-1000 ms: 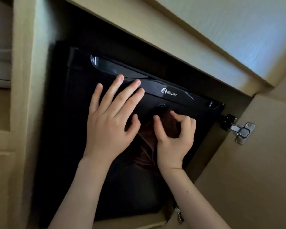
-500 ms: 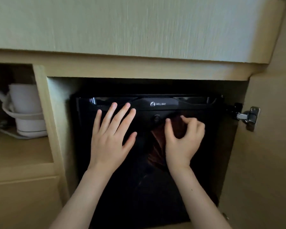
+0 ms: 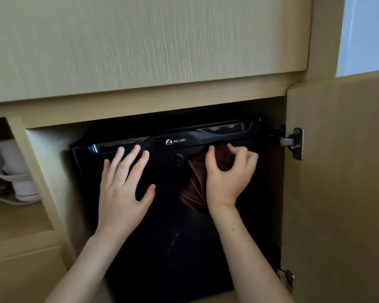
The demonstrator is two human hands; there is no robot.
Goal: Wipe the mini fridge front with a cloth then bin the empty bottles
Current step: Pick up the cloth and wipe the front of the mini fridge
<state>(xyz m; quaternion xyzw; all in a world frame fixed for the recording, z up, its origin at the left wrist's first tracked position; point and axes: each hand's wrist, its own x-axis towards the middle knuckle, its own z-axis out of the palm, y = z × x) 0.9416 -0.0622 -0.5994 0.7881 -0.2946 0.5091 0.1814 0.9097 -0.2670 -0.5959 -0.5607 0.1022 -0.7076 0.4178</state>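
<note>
A black mini fridge [image 3: 166,248] marked WELLWAY sits inside a light wooden cabinet, its door facing me. My left hand [image 3: 123,193] lies flat on the upper left of the door, fingers spread, fingertips at the handle strip. My right hand [image 3: 225,178] presses a dark brown cloth [image 3: 195,189] against the upper right of the door, just under the handle strip; the cloth hangs down to the left of my wrist. No bottles are in view.
The cabinet door [image 3: 337,193] stands open on the right, with a metal hinge [image 3: 294,143] at its top and another near the bottom. A white kettle [image 3: 18,178] with its cord sits on a shelf in the left compartment. A wooden panel [image 3: 140,40] spans above.
The view has swung upward and levelled, so the fridge now sits lower in frame. My right hand with the cloth has slid rightward along the door under the handle strip. My left hand stays flat.
</note>
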